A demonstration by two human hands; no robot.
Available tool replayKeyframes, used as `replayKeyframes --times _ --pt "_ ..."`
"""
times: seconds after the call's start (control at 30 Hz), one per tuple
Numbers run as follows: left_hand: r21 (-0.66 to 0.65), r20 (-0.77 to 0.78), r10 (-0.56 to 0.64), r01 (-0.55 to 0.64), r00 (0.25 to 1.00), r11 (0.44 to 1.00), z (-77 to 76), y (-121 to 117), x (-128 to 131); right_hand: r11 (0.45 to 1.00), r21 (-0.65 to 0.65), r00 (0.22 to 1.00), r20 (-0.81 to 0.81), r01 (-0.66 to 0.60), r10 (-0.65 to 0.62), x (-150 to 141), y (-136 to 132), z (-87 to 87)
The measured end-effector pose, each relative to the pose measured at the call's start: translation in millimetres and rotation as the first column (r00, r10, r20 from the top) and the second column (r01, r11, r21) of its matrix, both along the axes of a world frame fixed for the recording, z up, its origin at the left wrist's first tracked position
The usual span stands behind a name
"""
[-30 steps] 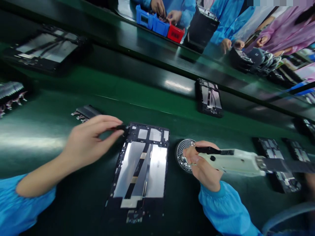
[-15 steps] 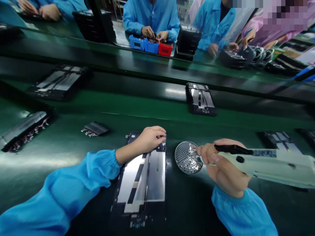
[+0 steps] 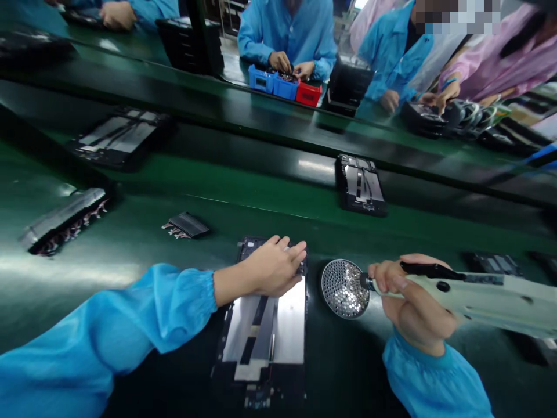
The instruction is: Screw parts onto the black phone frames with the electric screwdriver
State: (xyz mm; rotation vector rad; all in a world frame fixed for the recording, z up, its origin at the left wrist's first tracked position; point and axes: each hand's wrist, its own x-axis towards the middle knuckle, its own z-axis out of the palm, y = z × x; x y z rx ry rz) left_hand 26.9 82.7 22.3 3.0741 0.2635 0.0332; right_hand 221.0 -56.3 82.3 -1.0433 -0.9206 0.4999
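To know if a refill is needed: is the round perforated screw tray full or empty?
Partly full: the screw tray holds silver screws low down; its upper holes look empty.

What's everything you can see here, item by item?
Device frame: one, black and silver, on the near belt under the left hand.
Green conveyor belt: one, dark green, under the near items.
Round perforated metal dish: one, silver, right of the frame.
Ribbed parts: two, dark, on the belt left of the frame.
Other device frames: at least four, black and silver, on the belts.
Parts bins: three, two blue, one red, on the far bench.
Co-workers: three, two blue-smocked, one pink, beyond the bench.
Electric screwdriver: one, off-white and black, in the right hand.
Left hand: one, blue sleeve, on the frame.
Right hand: one, blue sleeve, by the dish.
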Motion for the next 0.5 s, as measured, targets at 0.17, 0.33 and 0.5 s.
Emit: replayKeyframes --times 0.17,0.33,0.5 --pt "0.024 0.215 0.032 -0.038 0.976 0.999 -18.0 -50.4 -10.3 0.999 -0.007 0.998 0.055 -0.044 0.044 -22.6 7.7 4.9" --pt "-0.051 0.347 0.061 -0.046 0.936 0.998 -25.5 -63.1 -15.3 0.993 -0.069 0.993 0.074 -0.091 0.096 -49.4 17.7 -4.3" --pt "-0.069 0.414 0.083 -0.06 0.906 0.996 -28.3 -60.4 -14.6 0.977 -0.16 0.985 0.083 -0.14 0.154 -57.2 23.3 -15.6"
